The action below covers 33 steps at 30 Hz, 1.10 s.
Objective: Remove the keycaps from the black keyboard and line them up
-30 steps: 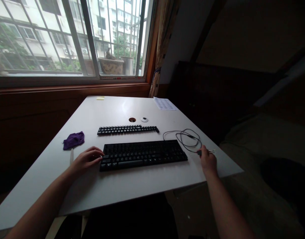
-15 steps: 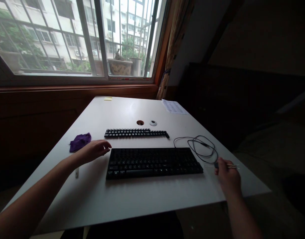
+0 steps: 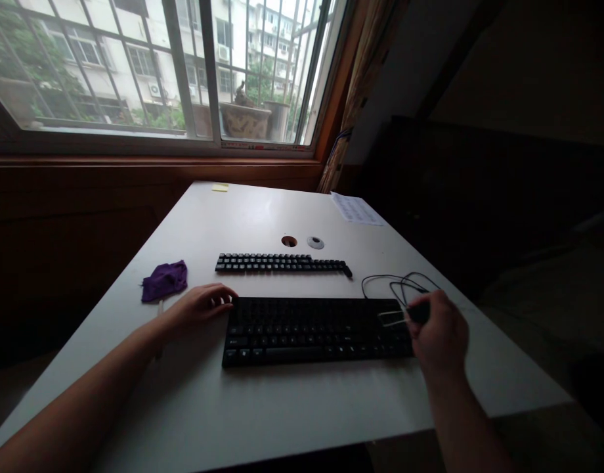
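A black keyboard (image 3: 302,332) lies across the white table. Its lower rows carry lettered keycaps, while the upper part looks plain dark, too dim to make out. At its upper left corner, the bent, slightly parted fingertips of my left hand (image 3: 203,303) touch the edge. My right hand (image 3: 442,332) is closed round the black handle of a wire keycap puller (image 3: 393,318), whose two thin prongs point left over the keyboard's right end. Behind the keyboard, several loose black keycaps (image 3: 282,264) are lined up in rows.
A purple cloth (image 3: 165,281) and a thin white item (image 3: 159,307), partly hidden by my left forearm, lie at the left. The black cable (image 3: 381,276) coils behind my right hand. Farther back are a cable hole (image 3: 289,242), its round cover (image 3: 315,242), printed paper (image 3: 356,210) and a yellow note (image 3: 220,187).
My right hand has brought the keycap puller from beside the keyboard to over its right end, prongs now pointing left. My left fingertips have come onto the corner. The view has shifted slightly.
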{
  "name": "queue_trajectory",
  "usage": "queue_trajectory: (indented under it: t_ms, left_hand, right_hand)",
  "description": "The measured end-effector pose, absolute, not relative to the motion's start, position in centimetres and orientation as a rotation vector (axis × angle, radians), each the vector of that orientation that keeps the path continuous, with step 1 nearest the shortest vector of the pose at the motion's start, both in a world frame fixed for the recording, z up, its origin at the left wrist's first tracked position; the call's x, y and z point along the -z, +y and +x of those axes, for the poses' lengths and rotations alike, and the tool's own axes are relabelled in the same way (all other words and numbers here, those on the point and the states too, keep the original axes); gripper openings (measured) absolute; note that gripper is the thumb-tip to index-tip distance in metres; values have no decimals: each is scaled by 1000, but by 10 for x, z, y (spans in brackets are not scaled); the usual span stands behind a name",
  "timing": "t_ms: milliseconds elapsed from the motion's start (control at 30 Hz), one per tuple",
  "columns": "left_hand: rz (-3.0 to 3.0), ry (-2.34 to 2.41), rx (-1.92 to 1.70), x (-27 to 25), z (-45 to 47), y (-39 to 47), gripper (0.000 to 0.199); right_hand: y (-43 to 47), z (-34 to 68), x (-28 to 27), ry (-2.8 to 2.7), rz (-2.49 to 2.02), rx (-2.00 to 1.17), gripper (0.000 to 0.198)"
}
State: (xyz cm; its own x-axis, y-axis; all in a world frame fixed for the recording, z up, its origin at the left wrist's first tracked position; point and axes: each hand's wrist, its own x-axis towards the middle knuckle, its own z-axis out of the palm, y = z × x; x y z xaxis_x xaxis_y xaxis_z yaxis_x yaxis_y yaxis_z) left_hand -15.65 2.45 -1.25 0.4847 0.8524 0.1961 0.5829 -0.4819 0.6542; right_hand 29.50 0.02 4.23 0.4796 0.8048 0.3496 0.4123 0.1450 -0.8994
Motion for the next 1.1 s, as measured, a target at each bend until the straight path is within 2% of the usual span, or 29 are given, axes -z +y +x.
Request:
queue_trajectory:
  t_ms: [100,200,367,600,833,1100]
  left_hand:
    - [2260,1168,-726,19,-159,27,24]
    - [2283,1142,-758,22,-161,28,23]
    - [2303,1134,-767,22,-162,28,20]
    - [2300,1131,-751,21,-161,28,21]
    - [2298,1141,-767,18,-159,26,20]
    - [2264,1161,-739,17,-158,25,20]
  right_hand:
    - [10,221,-63,-1371,-1381,-608,54]
    - [14,150,-73,-1770,-1147,-754,52]
    - [19,75,-60,-2156,-849,-602,47]
    - [23,64,-19,-2077,-1056,-555,40]
    - [18,68,-19,-2042,-1109,-637,37]
    - [13,66,-18,-1953,-1149,-1000,42]
